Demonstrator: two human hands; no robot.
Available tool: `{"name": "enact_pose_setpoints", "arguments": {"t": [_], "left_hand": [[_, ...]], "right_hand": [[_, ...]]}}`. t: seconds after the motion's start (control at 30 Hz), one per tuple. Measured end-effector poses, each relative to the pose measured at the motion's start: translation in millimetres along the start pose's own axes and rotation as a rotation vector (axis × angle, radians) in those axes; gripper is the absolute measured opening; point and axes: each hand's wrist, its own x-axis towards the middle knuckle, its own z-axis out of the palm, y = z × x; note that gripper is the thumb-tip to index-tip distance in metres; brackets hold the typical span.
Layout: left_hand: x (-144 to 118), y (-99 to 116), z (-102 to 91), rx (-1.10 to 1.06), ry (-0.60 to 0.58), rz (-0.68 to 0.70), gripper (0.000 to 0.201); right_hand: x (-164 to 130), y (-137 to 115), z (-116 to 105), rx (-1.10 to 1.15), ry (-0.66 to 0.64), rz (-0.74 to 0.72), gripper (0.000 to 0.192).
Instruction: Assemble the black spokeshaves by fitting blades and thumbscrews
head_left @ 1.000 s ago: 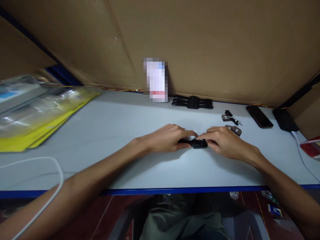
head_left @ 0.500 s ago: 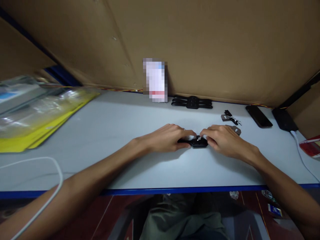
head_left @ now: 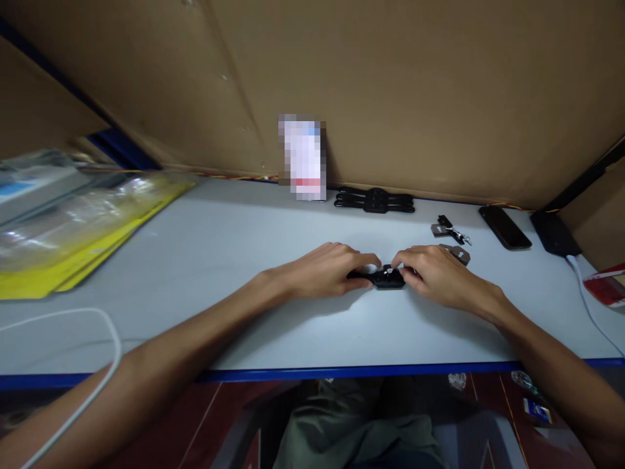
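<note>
Head view: hands (head_left: 381,270) on black part (head_left: 388,278)

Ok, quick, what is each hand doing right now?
Left hand: fingers closed on the small black part, pressing it on the table.
Right hand: fingertips pinching the same part.

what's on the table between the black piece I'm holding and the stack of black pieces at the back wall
Nothing: in the head view, only bare white table shows between the black piece and the stack.

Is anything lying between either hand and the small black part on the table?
Nothing visible does. The left hand and right hand both already touch the small black part from either side on the pale grey table. The grey metal tabs lie apart, behind the right hand.
</note>
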Motion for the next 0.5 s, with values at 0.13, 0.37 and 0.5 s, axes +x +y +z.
{"name": "enact_pose_setpoints", "arguments": {"t": [0.13, 0.37, 0.5], "left_hand": [[0, 2, -1.3, 0.013, -0.003, 0.006, 0.026], [0, 4, -4.2, 0.022, -0.031, 0.003, 0.014], [0, 5, -3.9, 0.027, -0.027, 0.010, 0.013]], "right_hand": [[1, 0, 1, -0.030, 0.005, -0.018, 0.025], [6, -2, 11, -0.215, 0.052, -0.025, 0.019], [9, -7, 15, -0.313, 0.070, -0.030, 0.022]]}}
